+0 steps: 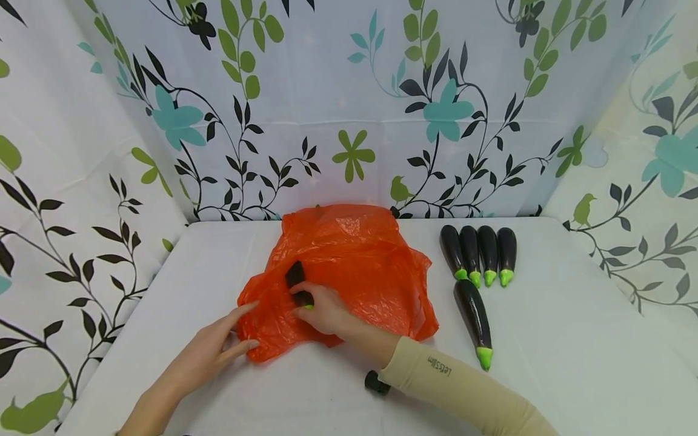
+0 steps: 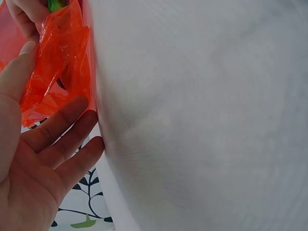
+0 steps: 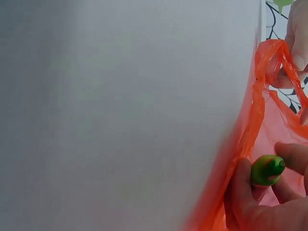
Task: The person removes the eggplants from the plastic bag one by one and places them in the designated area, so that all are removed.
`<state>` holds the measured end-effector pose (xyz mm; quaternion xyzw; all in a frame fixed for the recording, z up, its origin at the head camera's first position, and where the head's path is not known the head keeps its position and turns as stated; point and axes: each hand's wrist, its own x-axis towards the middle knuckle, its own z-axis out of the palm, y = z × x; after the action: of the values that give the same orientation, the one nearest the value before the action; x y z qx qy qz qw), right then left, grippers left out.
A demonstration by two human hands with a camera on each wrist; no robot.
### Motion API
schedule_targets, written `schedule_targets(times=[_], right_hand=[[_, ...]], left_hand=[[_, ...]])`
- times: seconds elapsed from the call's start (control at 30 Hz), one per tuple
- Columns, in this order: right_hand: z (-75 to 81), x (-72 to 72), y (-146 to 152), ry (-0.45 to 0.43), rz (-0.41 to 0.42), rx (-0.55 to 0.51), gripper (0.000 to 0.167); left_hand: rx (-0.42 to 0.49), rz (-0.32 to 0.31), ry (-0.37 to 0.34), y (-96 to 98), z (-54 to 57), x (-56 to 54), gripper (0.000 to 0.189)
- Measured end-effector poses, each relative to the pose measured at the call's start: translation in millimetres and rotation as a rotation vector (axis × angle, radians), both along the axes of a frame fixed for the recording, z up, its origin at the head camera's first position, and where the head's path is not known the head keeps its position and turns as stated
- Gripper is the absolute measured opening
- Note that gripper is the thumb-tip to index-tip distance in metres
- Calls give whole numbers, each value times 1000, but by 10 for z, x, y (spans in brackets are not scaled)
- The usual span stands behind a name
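Observation:
An orange plastic bag [image 1: 360,284] lies spread on the table, its mouth toward the left. My right hand [image 1: 327,309] grips a dark eggplant [image 1: 295,274] at the bag's mouth. In the right wrist view the green stem end of that eggplant [image 3: 268,170] shows between thumb and fingers, beside the bag's edge [image 3: 250,130]. My left hand [image 1: 218,342] is at the bag's left edge, thumb and fingers spread and nearly straight against the plastic. In the left wrist view its thumb [image 2: 21,72] touches the crumpled film [image 2: 62,57].
Several dark eggplants [image 1: 488,251] lie side by side at the table's back right. One more eggplant [image 1: 473,318] lies in front of them, its green end toward me. A small black object [image 1: 376,383] shows by the right sleeve [image 1: 447,375]. Patterned curtain [image 1: 354,121] hangs behind the table [image 1: 567,339].

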<state>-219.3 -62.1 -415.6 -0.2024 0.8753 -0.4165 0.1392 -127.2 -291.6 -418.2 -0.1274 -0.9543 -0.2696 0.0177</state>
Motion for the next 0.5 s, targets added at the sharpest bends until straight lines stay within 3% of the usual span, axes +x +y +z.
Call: schedule_targets(times=[0.5], right_hand=[[78, 145, 539, -153, 50, -123, 35]], left_hand=[[2, 1, -32, 3, 18, -15, 69]])
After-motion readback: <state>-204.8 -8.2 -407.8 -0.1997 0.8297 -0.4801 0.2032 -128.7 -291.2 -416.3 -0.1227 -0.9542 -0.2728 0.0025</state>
